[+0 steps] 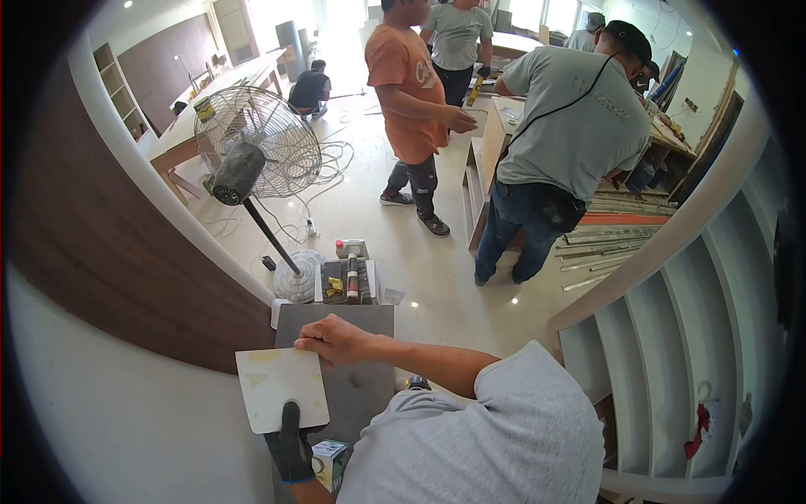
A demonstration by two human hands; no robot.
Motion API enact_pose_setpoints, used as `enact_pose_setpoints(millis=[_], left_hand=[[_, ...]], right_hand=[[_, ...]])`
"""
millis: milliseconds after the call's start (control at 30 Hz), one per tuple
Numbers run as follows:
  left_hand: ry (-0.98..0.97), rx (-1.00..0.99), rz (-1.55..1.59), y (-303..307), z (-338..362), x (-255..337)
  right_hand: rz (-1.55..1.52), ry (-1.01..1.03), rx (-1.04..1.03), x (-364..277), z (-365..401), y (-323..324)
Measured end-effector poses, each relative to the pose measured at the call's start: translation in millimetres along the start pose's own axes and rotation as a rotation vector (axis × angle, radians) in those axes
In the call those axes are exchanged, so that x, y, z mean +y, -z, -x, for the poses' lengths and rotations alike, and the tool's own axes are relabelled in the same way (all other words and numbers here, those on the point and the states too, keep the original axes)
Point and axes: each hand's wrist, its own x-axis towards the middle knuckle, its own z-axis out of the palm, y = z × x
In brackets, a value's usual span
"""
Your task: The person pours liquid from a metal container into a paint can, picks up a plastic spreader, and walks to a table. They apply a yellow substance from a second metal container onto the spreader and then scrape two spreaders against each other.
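A white, square, flat board [281, 388] with rounded corners and faint yellowish stains is held up in front of me. My left hand [290, 445], in a dark work glove, grips its lower edge, the thumb lying over the front face. At the board's upper right corner, my bare right hand [340, 338] is closed with its fingers against the edge. Whatever the right fingers hold besides the corner is hidden. Beneath both hands lies a dark grey surface [359, 382], and a small printed box [330, 464] is beside my left wrist.
A pedestal fan [252, 160] rises ahead on the left. Near its base a box of tools [369, 281] and a red-capped can stand on the floor. Several people, one in an orange shirt [407, 92], occupy the room. Curved white shelving [663, 361] flanks my right; metal strips [600, 244] lie beyond.
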Motion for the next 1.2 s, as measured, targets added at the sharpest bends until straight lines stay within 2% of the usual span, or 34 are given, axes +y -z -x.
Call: enact_pose_setpoints(millis=[67, 167, 267, 467, 567, 667, 767, 867, 1000, 1200], left_hand=[[0.003, 0.016, 0.016, 0.9, -1.3, -1.5], [0.011, 0.034, 0.047, 2.2, -3.3, -4.1], [0.009, 0.025, -0.012, -1.5, -1.7, -0.4], [0.011, 0.003, -0.01, -7.1, -4.2, 0.1], [0.008, -0.003, -0.009, -9.1, -4.9, -0.9], [-0.005, -0.005, 0.004, -6.9, -5.9, -2.2], [-0.015, 0.0, 0.008, -2.8, -3.5, -3.4], [0.0, -0.019, -0.017, 3.2, -5.5, -3.5], [-0.024, -0.057, -0.045, 4.7, -8.1, -5.9], [-0.039, -0.11, -0.039, 5.3, -11.2, -5.8]], right_hand=[[-0.082, -0.039, -0.004, 7.7, -2.0, -1.8], [-0.086, 0.091, -0.06, 9.1, 3.5, 1.6], [-0.136, -0.015, -0.07, 15.7, 2.5, 3.2], [-0.081, -0.061, 0.04, 8.3, 3.2, 4.1], [0.266, 0.098, 0.072, 21.2, -2.2, 7.3], [0.45, 0.153, 0.136, 30.4, -4.0, 7.9], [0.067, 0.026, -0.036, 12.5, 8.6, 16.4], [0.041, 0.121, -0.009, 23.2, 9.3, 11.8], [0.075, 0.05, -0.009, 21.5, 4.5, 15.9], [-0.008, -0.006, 0.096, 31.8, -0.9, 4.4]])
